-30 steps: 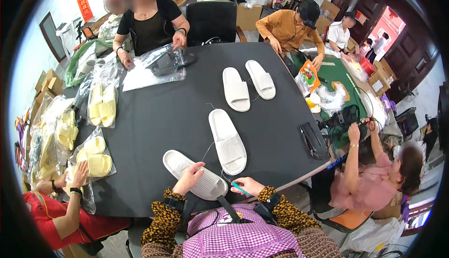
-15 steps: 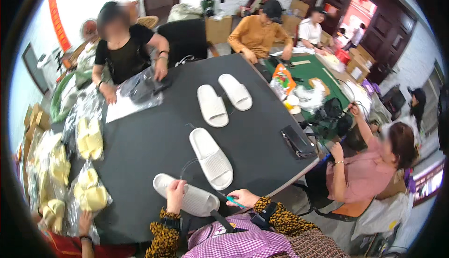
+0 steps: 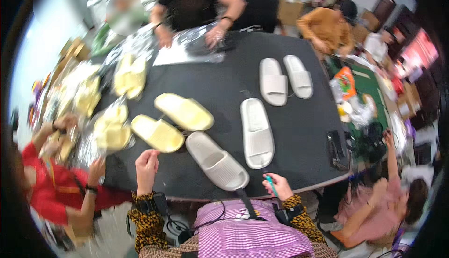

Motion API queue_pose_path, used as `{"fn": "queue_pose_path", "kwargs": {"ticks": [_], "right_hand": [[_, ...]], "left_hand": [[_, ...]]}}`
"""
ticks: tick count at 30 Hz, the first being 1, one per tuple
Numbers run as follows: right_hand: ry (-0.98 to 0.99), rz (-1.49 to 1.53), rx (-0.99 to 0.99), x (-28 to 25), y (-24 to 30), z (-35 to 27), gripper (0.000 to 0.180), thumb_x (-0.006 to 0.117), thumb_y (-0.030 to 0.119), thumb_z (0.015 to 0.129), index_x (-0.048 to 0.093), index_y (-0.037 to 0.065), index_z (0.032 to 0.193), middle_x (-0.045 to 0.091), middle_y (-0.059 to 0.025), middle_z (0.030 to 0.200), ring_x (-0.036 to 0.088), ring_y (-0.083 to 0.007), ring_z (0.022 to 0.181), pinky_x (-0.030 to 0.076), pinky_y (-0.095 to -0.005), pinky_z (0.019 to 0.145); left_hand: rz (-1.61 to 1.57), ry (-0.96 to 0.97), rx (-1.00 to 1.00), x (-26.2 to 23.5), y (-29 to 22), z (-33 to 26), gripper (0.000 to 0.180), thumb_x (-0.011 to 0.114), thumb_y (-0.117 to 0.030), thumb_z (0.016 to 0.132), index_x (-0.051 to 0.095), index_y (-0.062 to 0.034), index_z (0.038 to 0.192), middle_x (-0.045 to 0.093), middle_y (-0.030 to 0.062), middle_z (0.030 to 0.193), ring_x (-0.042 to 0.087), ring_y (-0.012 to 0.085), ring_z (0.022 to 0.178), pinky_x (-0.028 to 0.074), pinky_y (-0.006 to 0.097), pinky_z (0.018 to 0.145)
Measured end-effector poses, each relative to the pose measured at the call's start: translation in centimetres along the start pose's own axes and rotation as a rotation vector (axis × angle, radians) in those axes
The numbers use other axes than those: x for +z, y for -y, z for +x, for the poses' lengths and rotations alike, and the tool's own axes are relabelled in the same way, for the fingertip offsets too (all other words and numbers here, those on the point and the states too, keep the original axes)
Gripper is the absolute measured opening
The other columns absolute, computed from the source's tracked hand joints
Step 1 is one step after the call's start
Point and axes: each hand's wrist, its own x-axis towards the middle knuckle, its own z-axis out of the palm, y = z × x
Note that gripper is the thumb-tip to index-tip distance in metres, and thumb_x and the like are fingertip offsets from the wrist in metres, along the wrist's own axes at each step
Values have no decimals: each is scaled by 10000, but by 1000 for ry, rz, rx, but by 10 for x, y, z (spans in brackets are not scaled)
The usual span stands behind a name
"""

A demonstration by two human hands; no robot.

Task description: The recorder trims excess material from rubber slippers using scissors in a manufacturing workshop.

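My left hand (image 3: pixel 148 167) is at the table's near edge with its fingertips pressed together. They are close to the toe of a yellow slipper (image 3: pixel 157 133); whether they pinch anything is hidden. A second yellow slipper (image 3: pixel 184 111) lies just beyond it. In my right hand (image 3: pixel 281 187) is a thin teal-handled tool (image 3: pixel 271 186), held below the toe of a white slipper (image 3: pixel 257 134). Between my hands a shaded white slipper (image 3: pixel 217 161) lies at a slant, its toe toward me. Farther off rest two more white slippers (image 3: pixel 273 81), side by side.
Bagged yellow slippers (image 3: pixel 113 129) line the table's left side, by a person in red (image 3: pixel 51 178). Across the black table (image 3: pixel 215 82), a person in black handles clear plastic bags (image 3: pixel 201 45). A black case (image 3: pixel 336 149) lies at the right edge; a person in pink sits beyond.
Two yellow slippers now lie on the table left of the white ones. My left hand has left the near white slipper and moved left. The view has swung left.
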Motion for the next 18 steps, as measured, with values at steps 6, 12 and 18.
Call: {"fn": "queue_pose_path", "kwargs": {"ticks": [6,12,18], "right_hand": [[90,-72,52,14,2,8,398,666,131,828,546,-9,1180,553,-8,665,481,-53,473,381,-208,396],[204,-264,58,43,28,6,369,638,109,832,547,3,1173,563,-3,694,491,-51,491,391,-203,403],[288,-336,81,74,37,7,385,649,113,828,549,-2,1181,570,4,698,488,-42,499,389,-188,422]], "left_hand": [[-76,-358,-236,-112,77,-90,187,547,-189,927,641,-30,896,453,-54,548,364,21,449,268,186,408],[7,-656,-576,-166,165,-208,151,581,-164,850,655,-42,799,507,-30,544,427,51,437,298,220,384],[184,-533,-880,-161,274,-281,224,596,-188,813,625,5,702,524,54,488,478,146,385,376,310,381]]}}
